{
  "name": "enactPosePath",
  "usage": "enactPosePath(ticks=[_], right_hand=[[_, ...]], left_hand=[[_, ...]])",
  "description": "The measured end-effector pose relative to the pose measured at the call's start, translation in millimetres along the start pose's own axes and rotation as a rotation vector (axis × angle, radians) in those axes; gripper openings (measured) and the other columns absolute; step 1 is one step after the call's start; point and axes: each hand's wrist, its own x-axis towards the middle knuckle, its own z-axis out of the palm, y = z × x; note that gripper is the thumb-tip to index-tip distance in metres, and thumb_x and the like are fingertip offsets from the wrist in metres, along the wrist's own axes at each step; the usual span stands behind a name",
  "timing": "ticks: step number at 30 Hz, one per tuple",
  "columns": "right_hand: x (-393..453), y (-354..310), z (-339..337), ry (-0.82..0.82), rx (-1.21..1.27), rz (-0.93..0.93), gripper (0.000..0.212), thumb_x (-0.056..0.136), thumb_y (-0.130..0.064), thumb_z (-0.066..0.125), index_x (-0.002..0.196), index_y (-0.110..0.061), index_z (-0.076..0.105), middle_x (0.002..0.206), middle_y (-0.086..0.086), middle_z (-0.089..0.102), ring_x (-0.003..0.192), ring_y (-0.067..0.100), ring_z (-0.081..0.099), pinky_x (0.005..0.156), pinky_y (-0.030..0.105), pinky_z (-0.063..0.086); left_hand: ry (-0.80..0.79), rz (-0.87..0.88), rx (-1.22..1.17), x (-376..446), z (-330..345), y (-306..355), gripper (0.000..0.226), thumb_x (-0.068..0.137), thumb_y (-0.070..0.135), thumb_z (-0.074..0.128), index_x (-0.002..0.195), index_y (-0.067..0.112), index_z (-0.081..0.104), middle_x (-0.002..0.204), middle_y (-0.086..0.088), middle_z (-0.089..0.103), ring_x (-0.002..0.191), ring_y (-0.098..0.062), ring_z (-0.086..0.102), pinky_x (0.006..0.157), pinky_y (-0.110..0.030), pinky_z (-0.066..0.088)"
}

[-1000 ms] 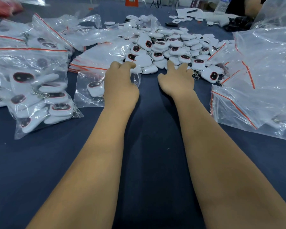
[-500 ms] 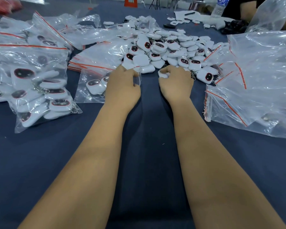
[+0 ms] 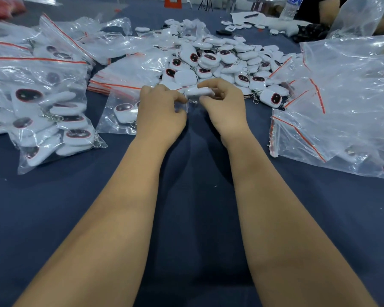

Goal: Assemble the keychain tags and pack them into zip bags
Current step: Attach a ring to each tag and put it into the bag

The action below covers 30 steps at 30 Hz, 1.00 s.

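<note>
My right hand pinches a white tag between thumb and curled fingers, just in front of the loose tag pile. My left hand has its fingers curled on the mouth of a small zip bag lying on the desk, one tag already inside. Filled bags sit left.

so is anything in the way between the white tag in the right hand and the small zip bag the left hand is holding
Nothing visible. The right hand pinches the white keychain tag right beside the left hand, which holds the small zip bag. The bag's mouth is hidden behind the fingers.
</note>
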Motion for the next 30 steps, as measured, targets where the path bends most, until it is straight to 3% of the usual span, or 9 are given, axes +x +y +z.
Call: enactPosePath(ticks=[5,8,11,14,16,19,22,27,30], right_hand=[[2.4,-2.0,5.5,-0.033,0.184,0.076,0.042,0.081,0.014,0.046,0.08,-0.019,0.073,0.086,0.001,0.07,0.088,0.018,0.062,0.092,0.037,0.054],[3.1,-3.4,5.0,-0.035,0.26,0.137,0.034,0.081,0.009,0.052,0.077,-0.017,0.073,0.072,-0.002,0.066,0.075,0.013,0.057,0.081,0.031,0.051],[0.2,-3.6,4.9,-0.029,0.254,0.052,0.035,0.08,0.015,0.058,0.097,-0.015,0.066,0.089,0.0,0.067,0.081,0.008,0.062,0.077,0.021,0.053],[-0.7,-3.8,4.5,-0.015,0.298,0.097,0.034,0.08,0.013,0.066,0.108,-0.007,0.063,0.104,0.011,0.069,0.096,0.019,0.069,0.087,0.028,0.057],[-0.8,-4.8,5.4,-0.004,0.267,0.116,0.025,0.081,0.009,0.067,0.102,-0.005,0.066,0.098,0.011,0.072,0.093,0.02,0.07,0.088,0.03,0.057],[0.0,-4.9,5.0,0.004,0.269,0.081,0.024,0.085,0.006,0.06,0.09,-0.017,0.065,0.079,-0.003,0.068,0.077,0.014,0.061,0.076,0.026,0.053],[1.2,-4.8,3.5,-0.028,0.316,0.091,0.023,0.088,0.0,0.06,0.096,-0.02,0.066,0.061,-0.016,0.062,0.068,0.008,0.057,0.068,0.023,0.051],[-0.3,-5.0,5.1,-0.037,0.374,0.115,0.013,0.085,-0.002,0.07,0.091,-0.012,0.066,0.076,-0.004,0.068,0.069,0.006,0.062,0.065,0.019,0.048],[-0.4,-6.3,4.0,-0.099,0.377,0.099,0.01,0.09,-0.01,0.067,0.093,-0.019,0.067,0.066,-0.015,0.065,0.065,0.004,0.06,0.058,0.018,0.046]], left_hand=[[0.013,-0.068,-0.112,2.5,-1.6,1.8,0.027,0.088,0.026,0.051,0.099,0.02,0.075,0.091,0.001,0.056,0.109,-0.032,0.047,0.087,-0.028,0.033],[-0.015,-0.09,-0.194,3.5,-3.9,2.0,0.023,0.084,0.025,0.047,0.078,0.017,0.068,0.074,0.001,0.05,0.101,-0.042,0.053,0.087,-0.043,0.045],[-0.008,-0.108,-0.218,3.1,-3.8,2.5,0.026,0.085,0.026,0.052,0.095,0.015,0.074,0.088,-0.001,0.062,0.105,-0.035,0.054,0.092,-0.047,0.046],[0.016,-0.12,-0.232,1.3,-2.7,3.3,0.03,0.087,0.03,0.057,0.111,0.018,0.071,0.102,0.001,0.063,0.113,-0.03,0.05,0.097,-0.044,0.044],[0.022,-0.137,-0.245,1.4,-2.5,2.8,0.037,0.088,0.032,0.057,0.122,0.019,0.068,0.11,0.0,0.064,0.117,-0.028,0.047,0.1,-0.043,0.042],[0.017,-0.135,-0.232,3.0,-1.8,1.2,0.038,0.089,0.032,0.057,0.123,0.018,0.068,0.11,-0.003,0.067,0.114,-0.031,0.052,0.099,-0.044,0.043],[0.001,-0.117,-0.18,3.3,-0.9,-0.1,0.041,0.086,0.026,0.063,0.126,0.017,0.065,0.118,-0.007,0.066,0.116,-0.032,0.052,0.102,-0.044,0.042],[0.029,-0.114,-0.184,2.6,-0.2,-1.9,0.055,0.081,0.017,0.07,0.134,0.017,0.058,0.125,-0.007,0.06,0.119,-0.029,0.051,0.102,-0.037,0.042],[0.054,-0.119,-0.234,2.9,-0.5,-0.9,0.054,0.084,0.016,0.067,0.137,0.016,0.054,0.129,-0.007,0.055,0.118,-0.024,0.054,0.101,-0.03,0.04]])
